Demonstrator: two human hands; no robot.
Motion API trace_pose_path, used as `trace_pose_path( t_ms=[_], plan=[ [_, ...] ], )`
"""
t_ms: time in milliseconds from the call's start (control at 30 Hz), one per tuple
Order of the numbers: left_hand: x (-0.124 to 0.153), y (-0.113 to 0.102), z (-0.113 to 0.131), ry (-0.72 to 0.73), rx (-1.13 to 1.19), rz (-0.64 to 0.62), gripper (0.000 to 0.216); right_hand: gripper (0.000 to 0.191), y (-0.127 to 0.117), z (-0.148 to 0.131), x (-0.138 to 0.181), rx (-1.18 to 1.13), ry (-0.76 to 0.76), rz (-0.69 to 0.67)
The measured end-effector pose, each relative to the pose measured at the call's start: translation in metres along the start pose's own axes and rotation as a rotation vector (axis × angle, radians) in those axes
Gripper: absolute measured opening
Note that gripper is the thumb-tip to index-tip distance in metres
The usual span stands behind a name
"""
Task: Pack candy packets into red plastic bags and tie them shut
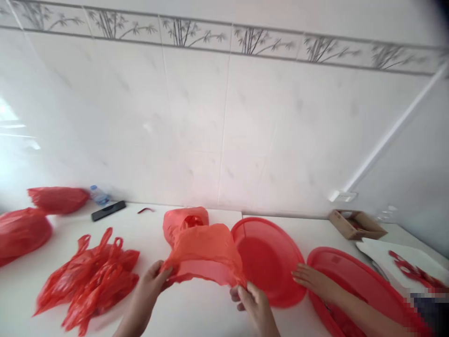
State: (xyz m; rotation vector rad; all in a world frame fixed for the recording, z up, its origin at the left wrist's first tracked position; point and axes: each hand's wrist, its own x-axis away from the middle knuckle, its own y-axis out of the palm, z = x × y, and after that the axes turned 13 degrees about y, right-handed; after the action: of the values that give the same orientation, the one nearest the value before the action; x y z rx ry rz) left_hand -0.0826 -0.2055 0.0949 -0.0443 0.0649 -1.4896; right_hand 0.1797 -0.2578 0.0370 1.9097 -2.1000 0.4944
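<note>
Just left of the red plate (270, 262): stretching an orange-red plastic bag (206, 255) open between two hands.

Pinching the bag's left lower corner with the left hand (149, 285), fingers closed on the film; gripping the right lower edge with the right hand (254, 302), fingers curled shut around it, apparently to pull the mouth taut and wide. Holding the bag raised just above the white counter (196, 309), touching the plate's left rim. Resting on that plate's right rim, another person's hand (312, 281), fingers extended flat, seemingly steadying it. Lying right of the plate, a second red plate (358, 285), partly under that person's forearm. Sitting well left of the plate, a loose heap of spare bags (91, 278), presumably kept within reach; behind the held bag, another filled red bag (184, 222).
</note>
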Motion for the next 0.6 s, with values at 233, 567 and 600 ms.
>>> trace_pose_path(
  t_ms=[233,567,600],
  plan=[
    [0.008,0.009,0.016,-0.434,0.669,0.197,0.007,0.064,-0.020,0.021,0.000,-0.059,0.134,-0.056],
    [0.004,0.044,-0.001,-0.735,0.953,-0.055,0.020,0.062,-0.075,0.054,-0.004,-0.247,0.226,0.034],
    [0.002,0.048,-0.002,-0.733,0.947,-0.039,0.019,0.062,-0.078,0.057,-0.004,-0.249,0.241,0.014]
  ],
)
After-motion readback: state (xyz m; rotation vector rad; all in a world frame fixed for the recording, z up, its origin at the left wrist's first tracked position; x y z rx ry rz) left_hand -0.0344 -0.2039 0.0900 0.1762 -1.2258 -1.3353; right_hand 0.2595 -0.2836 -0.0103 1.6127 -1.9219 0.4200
